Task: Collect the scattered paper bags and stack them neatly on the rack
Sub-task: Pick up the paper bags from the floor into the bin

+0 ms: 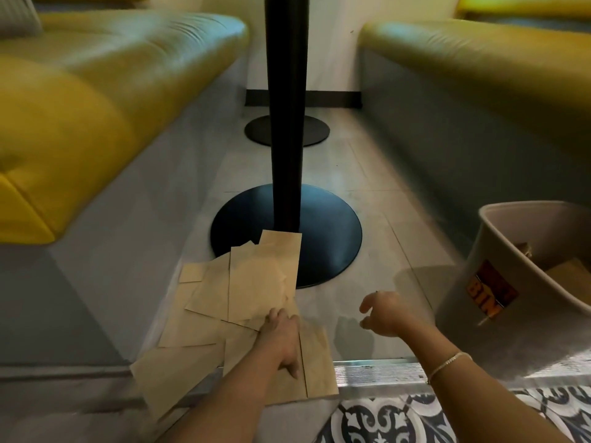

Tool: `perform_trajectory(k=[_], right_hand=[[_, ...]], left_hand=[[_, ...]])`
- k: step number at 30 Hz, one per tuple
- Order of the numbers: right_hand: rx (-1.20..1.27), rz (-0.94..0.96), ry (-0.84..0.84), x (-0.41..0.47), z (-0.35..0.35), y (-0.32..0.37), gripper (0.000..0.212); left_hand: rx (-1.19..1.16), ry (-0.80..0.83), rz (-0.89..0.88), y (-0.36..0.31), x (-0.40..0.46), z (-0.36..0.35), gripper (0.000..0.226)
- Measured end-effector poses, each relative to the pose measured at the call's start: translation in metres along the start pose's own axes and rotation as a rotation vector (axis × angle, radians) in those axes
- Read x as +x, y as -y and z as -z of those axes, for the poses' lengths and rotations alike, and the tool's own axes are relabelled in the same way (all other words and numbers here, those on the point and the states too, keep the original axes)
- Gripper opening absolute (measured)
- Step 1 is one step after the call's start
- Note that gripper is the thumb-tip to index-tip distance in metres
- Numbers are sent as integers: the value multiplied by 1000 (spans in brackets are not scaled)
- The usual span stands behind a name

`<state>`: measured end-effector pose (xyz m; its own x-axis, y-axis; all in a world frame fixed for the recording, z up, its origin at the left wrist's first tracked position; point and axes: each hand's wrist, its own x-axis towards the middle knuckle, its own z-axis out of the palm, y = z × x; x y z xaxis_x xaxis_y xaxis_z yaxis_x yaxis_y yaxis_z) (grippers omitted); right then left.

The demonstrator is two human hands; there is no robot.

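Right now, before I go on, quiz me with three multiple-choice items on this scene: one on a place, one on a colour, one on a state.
1. Where do the paper bags lie?
A. on the floor by the round table base
B. on a seat
C. on a rack

2. What colour are the seat cushions?
A. red
B. yellow
C. black

3. What is the right hand doing?
A. gripping a bag
B. holding the bin
C. holding nothing

Answers: 1 A, the bags overlap beside the base; 2 B, both benches have yellow tops; 3 C, its loosely curled fingers are free, while the left hand rests on the bags.
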<state>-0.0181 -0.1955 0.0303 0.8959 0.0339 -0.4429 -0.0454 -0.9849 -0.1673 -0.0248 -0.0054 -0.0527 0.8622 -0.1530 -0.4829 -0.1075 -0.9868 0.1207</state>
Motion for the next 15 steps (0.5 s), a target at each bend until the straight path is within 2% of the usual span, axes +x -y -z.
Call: perform_trajectory(k=[3, 6, 9, 12, 15], right_hand=[[0, 3, 10, -1, -1, -1, 43], [-12, 9, 30, -3, -2, 0, 44], [-3, 2, 35, -4, -3, -1, 45], [28, -4, 41, -7, -3, -3, 46], [127, -2, 114, -8, -5, -5, 54]], left_hand=[[-77, 53, -5, -3, -1, -1, 79], [-109, 65, 29, -5, 0, -4, 86], [-32, 80, 50, -8, -1, -3, 86], [44, 85, 42, -12, -2, -2, 77], [-74, 69, -5, -18, 0, 0, 60]])
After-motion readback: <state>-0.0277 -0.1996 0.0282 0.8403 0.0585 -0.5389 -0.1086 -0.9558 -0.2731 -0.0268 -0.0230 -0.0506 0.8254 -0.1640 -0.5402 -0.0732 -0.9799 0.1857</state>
